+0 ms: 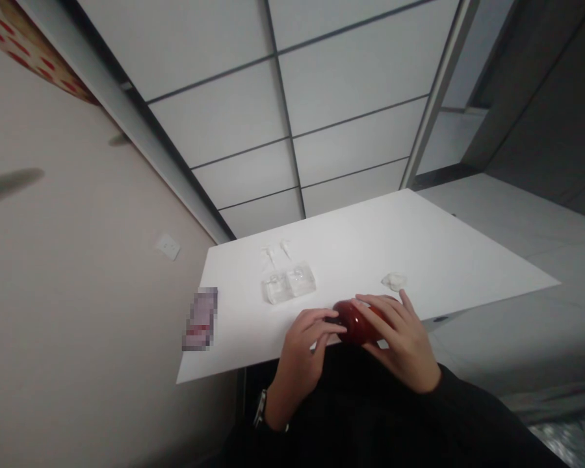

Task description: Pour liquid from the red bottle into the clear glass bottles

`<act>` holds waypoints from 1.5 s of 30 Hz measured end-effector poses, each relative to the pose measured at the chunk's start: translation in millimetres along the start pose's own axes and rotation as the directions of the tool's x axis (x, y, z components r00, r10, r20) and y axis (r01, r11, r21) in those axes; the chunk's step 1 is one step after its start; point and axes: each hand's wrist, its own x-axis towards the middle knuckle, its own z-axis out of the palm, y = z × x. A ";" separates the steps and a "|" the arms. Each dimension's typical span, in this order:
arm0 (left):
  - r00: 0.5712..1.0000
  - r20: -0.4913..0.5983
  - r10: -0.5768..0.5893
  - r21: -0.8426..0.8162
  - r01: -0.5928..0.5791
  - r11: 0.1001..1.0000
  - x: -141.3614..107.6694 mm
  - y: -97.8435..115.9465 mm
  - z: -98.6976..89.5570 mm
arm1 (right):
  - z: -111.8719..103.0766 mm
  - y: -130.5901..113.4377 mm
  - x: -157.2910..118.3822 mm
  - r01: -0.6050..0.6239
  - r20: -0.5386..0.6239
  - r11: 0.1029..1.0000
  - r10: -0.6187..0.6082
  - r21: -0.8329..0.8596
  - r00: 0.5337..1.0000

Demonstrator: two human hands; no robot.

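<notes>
A dark red, shiny bottle [355,324] lies on its side at the near edge of the white table [361,240]. My right hand [402,335] is wrapped round its orange-red body. At the bottle's left end, the fingers of my left hand [307,344] close on its dark neck or cap, which they partly hide. Further back on the table stand two clear containers [290,283] side by side, with two clear pump tops [277,252] lying behind them. A crumpled white piece [394,281] rests just beyond my right hand.
A pixelated, pinkish flat item [201,320] lies at the table's left end. The wall with a socket [168,247] borders that side. White panelled doors [253,149] rise behind the table, and pale floor [507,344] shows at the right.
</notes>
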 end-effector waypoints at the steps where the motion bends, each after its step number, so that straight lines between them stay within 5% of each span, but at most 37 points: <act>1: 1.000 0.015 0.015 -0.003 -0.015 1.000 -0.1 1.1 -0.1 | 1.9 0.4 -1.1 -0.015 0.008 1.000 0.015 0.012 1.000; 7: 0.998 0.004 0.059 -0.154 -0.058 0.986 -3.1 1.6 6.0 | 6.9 -5.9 -4.3 -0.025 0.037 0.997 0.022 0.068 0.999; 12: 0.992 -0.128 0.013 -0.016 -0.015 1.000 -4.0 -14.8 -3.2 | 2.1 -8.0 -1.1 0.008 0.020 0.997 -0.010 0.077 1.000; 17: 0.968 0.141 -0.209 -0.037 0.216 0.976 -8.8 -16.2 -16.2 | 4.8 -10.2 0.0 0.022 0.015 1.000 -0.022 -0.017 1.000; 19: 0.952 0.147 -0.267 -0.030 0.274 0.961 -12.3 -13.8 -15.8 | 6.9 -12.0 -0.2 0.036 0.029 0.998 -0.034 -0.042 0.999; 23: 0.989 0.062 -0.132 0.100 0.125 0.987 -16.9 -10.0 -13.8 | 6.9 -9.7 0.8 0.046 0.058 0.999 -0.046 -0.003 0.997; 27: 0.994 0.103 0.035 0.214 -0.056 0.975 -18.9 -3.3 -17.2 | 3.8 -2.4 4.9 0.060 0.157 0.984 -0.087 0.170 0.984; 30: 0.987 0.157 0.045 0.276 -0.088 0.957 -19.1 -6.2 -23.4 | 7.9 4.1 11.1 0.031 0.203 0.960 -0.091 0.279 0.975; 34: 0.998 -0.039 -0.056 0.299 0.065 0.952 -13.6 -41.6 -45.2 | 30.1 27.1 27.2 -0.202 0.156 0.900 0.152 0.385 0.976; 36: 0.969 -0.212 -0.128 0.306 0.190 0.933 -7.4 -70.3 -61.2 | 46.0 46.8 38.3 -0.371 0.154 0.832 0.337 0.413 0.929; 38: 0.942 -0.273 -0.196 0.284 0.273 0.919 0.3 -99.1 -75.5 | 61.8 68.8 49.9 -0.495 0.183 0.766 0.462 0.411 0.868; 42: 0.922 -0.140 -0.361 0.203 0.383 0.901 15.0 -139.1 -85.8 | 83.9 103.8 66.3 -0.605 0.202 0.685 0.578 0.405 0.790; 45: 0.924 -0.057 -0.378 0.195 0.382 0.903 24.9 -147.2 -79.5 | 86.4 112.5 66.0 -0.565 0.150 0.716 0.558 0.409 0.816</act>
